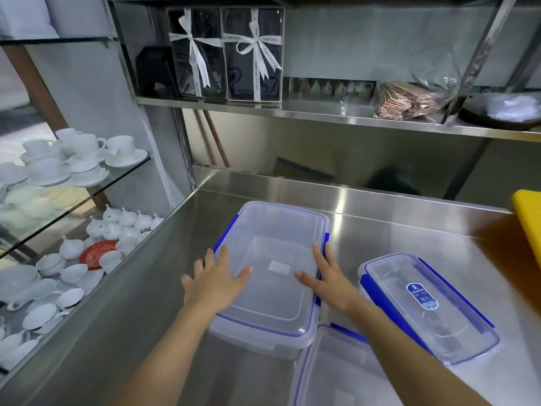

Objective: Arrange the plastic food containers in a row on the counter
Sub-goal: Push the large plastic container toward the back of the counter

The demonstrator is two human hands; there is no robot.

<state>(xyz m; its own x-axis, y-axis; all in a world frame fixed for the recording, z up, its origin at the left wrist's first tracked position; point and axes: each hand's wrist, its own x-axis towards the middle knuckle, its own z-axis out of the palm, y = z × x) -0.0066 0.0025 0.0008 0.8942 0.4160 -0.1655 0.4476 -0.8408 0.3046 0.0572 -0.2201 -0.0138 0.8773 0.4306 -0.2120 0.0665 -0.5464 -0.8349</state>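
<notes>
A large clear plastic container point(272, 244) with a blue-trimmed lid stands on the steel counter point(395, 230). My left hand point(215, 281) lies flat on the lid's left side, fingers spread, thumb on top. My right hand point(323, 278) rests on the lid's right edge the same way. A narrower clear container point(427, 306) with blue clips and a round blue label sits to the right, angled. A third clear container point(345, 373) lies at the near edge, partly under my right forearm and cut off by the frame.
A yellow board point(530, 218) juts in at the right edge. A steel shelf point(322, 112) above holds ribboned gift boxes point(225, 54) and bagged items. Left of the counter, glass shelves point(96, 189) carry white cups, saucers and small teapots.
</notes>
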